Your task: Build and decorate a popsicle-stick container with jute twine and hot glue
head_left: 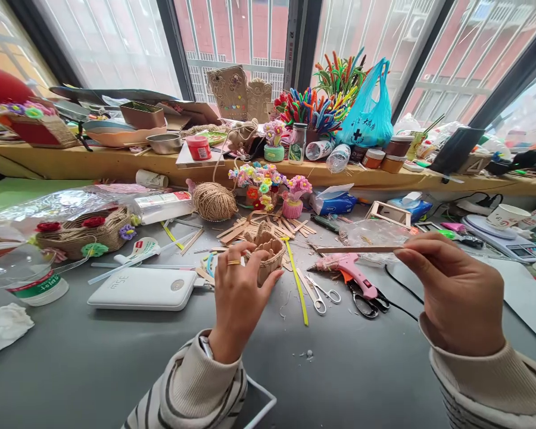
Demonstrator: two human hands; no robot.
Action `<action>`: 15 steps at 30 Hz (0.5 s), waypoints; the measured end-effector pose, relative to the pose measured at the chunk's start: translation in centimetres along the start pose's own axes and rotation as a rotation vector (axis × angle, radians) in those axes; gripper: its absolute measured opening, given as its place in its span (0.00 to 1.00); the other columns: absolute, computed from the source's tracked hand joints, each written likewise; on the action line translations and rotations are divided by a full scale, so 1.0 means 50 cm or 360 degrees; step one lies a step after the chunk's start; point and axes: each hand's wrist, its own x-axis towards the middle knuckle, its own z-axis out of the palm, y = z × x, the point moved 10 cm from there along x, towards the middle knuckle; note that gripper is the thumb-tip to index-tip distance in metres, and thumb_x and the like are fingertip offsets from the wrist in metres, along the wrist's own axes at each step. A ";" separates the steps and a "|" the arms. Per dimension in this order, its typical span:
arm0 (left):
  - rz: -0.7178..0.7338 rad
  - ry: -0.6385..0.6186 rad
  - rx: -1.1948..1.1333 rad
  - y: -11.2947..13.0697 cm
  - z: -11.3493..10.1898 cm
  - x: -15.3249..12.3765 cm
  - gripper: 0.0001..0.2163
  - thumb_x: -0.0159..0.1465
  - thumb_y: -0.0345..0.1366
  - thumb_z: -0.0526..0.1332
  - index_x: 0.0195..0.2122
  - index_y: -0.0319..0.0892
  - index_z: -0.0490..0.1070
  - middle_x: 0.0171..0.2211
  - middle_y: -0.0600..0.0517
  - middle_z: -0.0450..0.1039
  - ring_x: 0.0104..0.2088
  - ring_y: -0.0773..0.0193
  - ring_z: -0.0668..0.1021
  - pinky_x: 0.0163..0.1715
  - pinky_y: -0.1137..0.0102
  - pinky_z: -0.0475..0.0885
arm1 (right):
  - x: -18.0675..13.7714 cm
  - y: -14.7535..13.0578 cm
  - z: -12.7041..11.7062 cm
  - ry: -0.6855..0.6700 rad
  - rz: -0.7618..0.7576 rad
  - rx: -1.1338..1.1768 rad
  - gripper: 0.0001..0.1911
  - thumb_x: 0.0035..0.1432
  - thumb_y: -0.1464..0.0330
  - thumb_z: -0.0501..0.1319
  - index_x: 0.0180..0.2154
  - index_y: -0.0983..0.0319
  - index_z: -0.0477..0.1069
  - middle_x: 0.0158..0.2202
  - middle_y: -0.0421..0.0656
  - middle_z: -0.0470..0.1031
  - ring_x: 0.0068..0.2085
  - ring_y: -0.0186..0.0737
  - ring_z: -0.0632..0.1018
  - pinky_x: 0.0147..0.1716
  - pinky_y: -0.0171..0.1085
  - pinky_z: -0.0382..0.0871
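My left hand (pixel 239 292) is at a small basket (pixel 271 262) made of wooden craft sticks, its fingers at the rim and its thumb along the near side. Part of the basket is hidden behind that hand. Between thumb and fingertips, my right hand (pixel 460 292) pinches a thin wooden stick (pixel 360 249), held level and pointing left. Beyond the basket lies a loose pile of craft sticks (pixel 236 231). A pink glue gun (pixel 351 268) rests below the held stick, with small white-handled scissors (pixel 324 293) nearer me.
A white power bank (pixel 145 289) lies left of my left hand. Black-handled scissors (pixel 368 302) and a cable (pixel 402 286) are near the glue gun. Behind stand a twine ball (pixel 214 201) and a flower-decorated basket (pixel 265 190). A wooden ledge (pixel 161 168) runs along the windows.
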 end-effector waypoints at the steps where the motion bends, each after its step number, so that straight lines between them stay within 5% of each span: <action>1: 0.0022 -0.0020 0.0094 0.009 0.002 0.002 0.12 0.55 0.41 0.63 0.37 0.41 0.72 0.40 0.44 0.67 0.41 0.52 0.69 0.40 0.57 0.68 | 0.003 0.001 -0.001 -0.0010 -0.0002 -0.0020 0.03 0.46 0.68 0.66 0.25 0.56 0.73 0.26 0.37 0.69 0.28 0.34 0.69 0.25 0.36 0.62; 6: 0.0019 -0.0254 0.0249 0.016 0.021 0.014 0.07 0.57 0.39 0.60 0.28 0.42 0.74 0.34 0.46 0.70 0.36 0.53 0.69 0.32 0.61 0.65 | 0.014 0.008 0.006 -0.0078 0.0030 -0.0109 0.02 0.46 0.67 0.66 0.25 0.55 0.73 0.26 0.38 0.70 0.29 0.36 0.70 0.27 0.37 0.64; 11: -0.0002 -0.0557 0.0088 -0.005 0.040 0.028 0.06 0.57 0.38 0.60 0.28 0.44 0.75 0.34 0.47 0.69 0.37 0.53 0.68 0.33 0.61 0.64 | 0.022 0.004 0.023 -0.0170 0.0011 -0.0126 0.03 0.46 0.65 0.66 0.25 0.56 0.73 0.26 0.38 0.70 0.29 0.35 0.70 0.26 0.36 0.64; 15: 0.0219 -0.0866 -0.0165 -0.008 0.054 0.030 0.06 0.55 0.40 0.62 0.28 0.46 0.76 0.35 0.49 0.67 0.39 0.55 0.68 0.39 0.60 0.64 | 0.024 -0.004 0.033 -0.0237 -0.0029 -0.0149 0.03 0.47 0.66 0.66 0.26 0.56 0.73 0.27 0.37 0.70 0.30 0.33 0.70 0.27 0.34 0.64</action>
